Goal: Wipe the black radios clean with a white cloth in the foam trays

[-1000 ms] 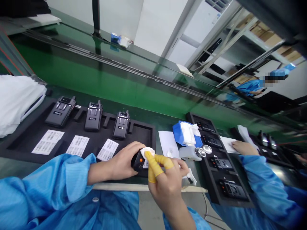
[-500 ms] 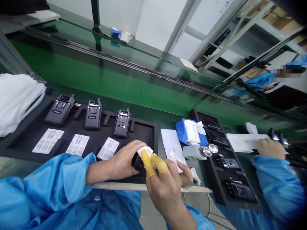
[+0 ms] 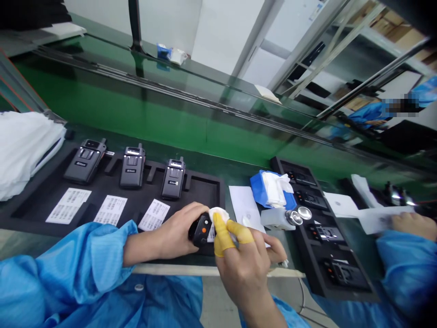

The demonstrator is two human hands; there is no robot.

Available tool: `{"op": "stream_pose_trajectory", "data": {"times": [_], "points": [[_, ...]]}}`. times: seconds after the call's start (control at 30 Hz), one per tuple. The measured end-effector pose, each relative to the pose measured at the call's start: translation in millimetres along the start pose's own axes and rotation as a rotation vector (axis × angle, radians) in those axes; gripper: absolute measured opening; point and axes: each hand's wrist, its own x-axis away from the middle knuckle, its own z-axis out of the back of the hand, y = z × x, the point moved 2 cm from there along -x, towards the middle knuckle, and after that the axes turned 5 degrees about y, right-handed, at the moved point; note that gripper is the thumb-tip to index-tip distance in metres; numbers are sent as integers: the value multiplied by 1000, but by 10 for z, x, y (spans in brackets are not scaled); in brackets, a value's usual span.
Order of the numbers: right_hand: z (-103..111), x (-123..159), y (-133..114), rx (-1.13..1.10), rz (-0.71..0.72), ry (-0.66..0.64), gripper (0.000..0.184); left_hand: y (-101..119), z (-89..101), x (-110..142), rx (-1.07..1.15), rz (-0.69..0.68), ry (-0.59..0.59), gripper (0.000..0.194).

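My left hand [image 3: 174, 233] is wrapped round a black handheld radio [image 3: 200, 230], whose end with an orange button faces me. Yellow finger cots cover two fingers of my right hand [image 3: 244, 255], which pinches a white wipe [image 3: 218, 213] close beside the radio. Whether the wipe touches the radio I cannot tell. Beyond my left hand, three radios marked Riton lie in a black foam tray [image 3: 213, 182], among them the nearest radio [image 3: 173, 178]. Label sheets [image 3: 154, 214] with barcodes lie in front of them.
Right of my hands are a white paper [image 3: 239, 198], a blue box of wipes [image 3: 258, 189] and a pump bottle [image 3: 278, 218]. A second black tray [image 3: 309, 273] holds several devices. A co-worker's hand [image 3: 414, 225] rests on papers at right. White bags [image 3: 25, 152] are stacked at left.
My right hand and the wipe have shifted right, off the radio's end, uncovering its orange button. The co-worker's hand has moved right with a paper.
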Motion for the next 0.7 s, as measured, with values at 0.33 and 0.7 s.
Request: {"op": "stream_pose_trajectory", "data": {"times": [0.33, 0.7], "points": [[-3, 15, -181, 11, -3, -15, 20, 29, 0, -15, -7, 4, 14, 52], [2, 66, -125, 56, -189, -60, 21, -8, 21, 26, -7, 12, 55, 56]]}}
